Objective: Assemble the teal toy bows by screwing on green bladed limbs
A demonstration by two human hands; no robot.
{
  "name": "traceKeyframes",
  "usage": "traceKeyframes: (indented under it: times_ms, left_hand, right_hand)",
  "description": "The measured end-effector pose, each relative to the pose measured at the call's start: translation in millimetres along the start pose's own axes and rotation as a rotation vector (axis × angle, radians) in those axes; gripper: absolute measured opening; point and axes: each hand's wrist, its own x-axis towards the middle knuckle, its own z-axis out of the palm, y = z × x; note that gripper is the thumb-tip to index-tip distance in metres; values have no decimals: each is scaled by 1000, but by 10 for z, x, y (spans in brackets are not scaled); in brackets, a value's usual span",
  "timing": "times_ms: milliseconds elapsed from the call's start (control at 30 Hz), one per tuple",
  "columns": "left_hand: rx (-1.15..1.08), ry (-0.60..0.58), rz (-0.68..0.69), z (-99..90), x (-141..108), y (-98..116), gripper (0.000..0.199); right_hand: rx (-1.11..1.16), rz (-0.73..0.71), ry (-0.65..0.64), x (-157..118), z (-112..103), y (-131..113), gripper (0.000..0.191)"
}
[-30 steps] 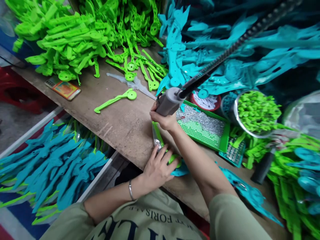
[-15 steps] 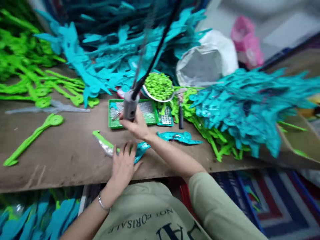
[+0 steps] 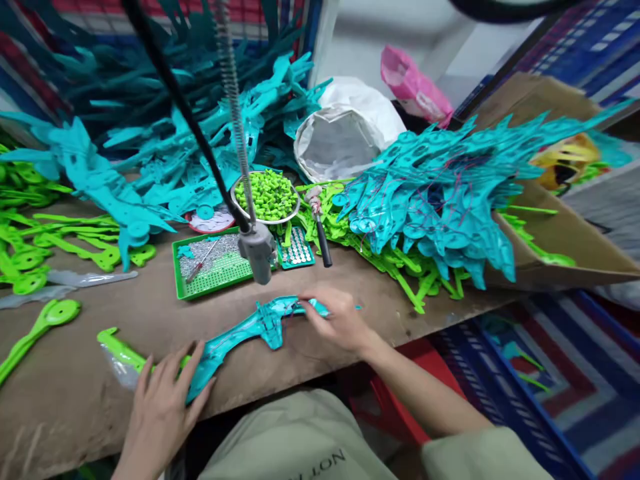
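A long teal plastic toy half-shell [image 3: 270,323] lies on the table, its inner side up, with thin wires inside. My left hand [image 3: 163,393] holds its left end, thumb on the near edge and fingers on the far one. Beneath those fingers a bright green plastic piece with a clear blade-like part [image 3: 123,353] pokes out. My right hand [image 3: 337,319] is closed in a pinch at the shell's right end, by the wires; the fingertips partly cover what they grip. Above the shell a grey powered screwdriver [image 3: 257,253] hangs from a spring and black cable, untouched.
Behind stand a green tray of screws [image 3: 215,287], a smaller tray of silver discs [image 3: 296,250], a bowl of green bits [image 3: 267,197] and a hammer [image 3: 320,227]. Teal shells [image 3: 425,193] are heaped at right, beside a cardboard box [image 3: 565,257]. Green parts [image 3: 35,247] lie left.
My right hand has let go of the screwdriver and moved down to the teal shell's right end. The shell now shows more fully between my hands. The camera view has shifted.
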Motion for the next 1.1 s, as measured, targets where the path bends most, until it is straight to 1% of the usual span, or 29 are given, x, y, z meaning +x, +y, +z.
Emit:
traceKeyframes:
  times_ms: [100, 167, 233, 333, 400, 433, 500, 567, 600, 667, 767, 833, 933, 1033, 1100]
  left_hand:
    - [5, -54, -2, -31, -129, -153, 53]
    - [17, -88, -27, -38, -185, -213, 54]
    - [26, -114, -54, -51, -200, -238, 54]
    - [7, -121, -65, -94, -139, -229, 60]
    - [-34, -80, -59, -131, -65, -210, 67]
    - [-61, -54, -51, -148, -28, -198, 69]
    - [-116, -4, -33, -175, 35, -169, 71]
    - [-167, 26, -25, -193, 76, -135, 70]
    - [-190, 32, -22, -199, 89, -116, 69]
    - [-226, 44, -20, -204, 113, -82, 69]
    - [-258, 60, 6, -185, 173, -45, 70]
    - [-269, 66, 26, -151, 235, -27, 69]
    - [-260, 44, 92, -90, 330, 8, 69]
    - [-238, 35, 150, -57, 393, 59, 70]
    - [-233, 47, 145, -54, 418, 98, 70]
  right_hand:
    - [-110, 36, 45, 75, -125, 281, 16]
    - [-156, 59, 36, 222, -110, 467, 17]
    - [-202, 94, -25, 420, -40, 604, 21]
    - [-285, 146, -159, 712, 76, 667, 29]
    - [-302, 153, -178, 810, 102, 625, 29]
    - [-301, 148, -162, 809, 93, 593, 28]
    - [-301, 140, -85, 692, 27, 538, 24]
    - [-333, 176, 29, 439, -97, 535, 22]
    - [-369, 222, 87, 278, -177, 563, 22]
    - [-493, 377, 173, -73, -361, 673, 19]
    - [-692, 640, 235, -551, -638, 910, 15]
    - [-707, 792, 278, -774, -786, 1052, 14]
    - [-601, 941, 343, -949, -933, 1175, 17]
    - [-504, 987, 373, -1004, -1026, 1205, 19]
    - [-422, 1018, 387, -1019, -1073, 1202, 24]
